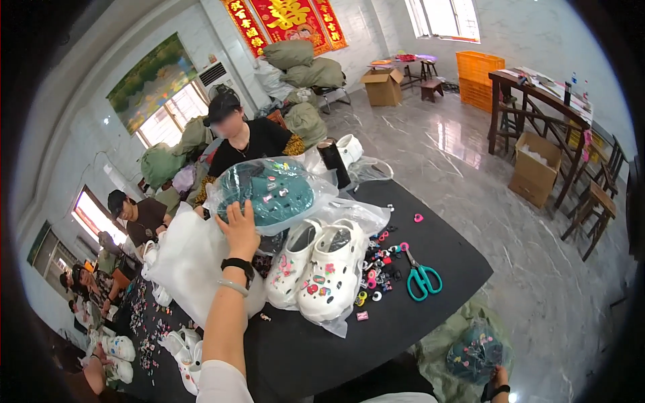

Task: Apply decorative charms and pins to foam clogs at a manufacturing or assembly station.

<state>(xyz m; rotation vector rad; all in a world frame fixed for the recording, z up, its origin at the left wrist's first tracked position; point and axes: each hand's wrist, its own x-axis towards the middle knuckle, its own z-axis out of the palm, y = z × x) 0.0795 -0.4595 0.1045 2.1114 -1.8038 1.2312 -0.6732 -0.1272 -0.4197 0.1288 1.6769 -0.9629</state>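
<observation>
My left hand [240, 230] reaches across the black table with its fingers spread on a clear plastic bag of teal clogs [279, 191] with small charms. Just in front of that bag, a pair of white clogs [329, 275], also decorated with colourful charms, sits on clear plastic. At the lower right, beside the table, my right hand [498, 377] grips the edge of another clear bag of dark teal clogs [474, 352]. This bag is over a green woven sack [440, 336].
Loose charms [379, 265] and teal-handled scissors [423, 277] lie right of the white clogs. White plastic bags [195, 262] bulge beside my left arm. A person in black [248, 138] sits across the table; other people work at the left. A cardboard box [535, 168] stands on the floor.
</observation>
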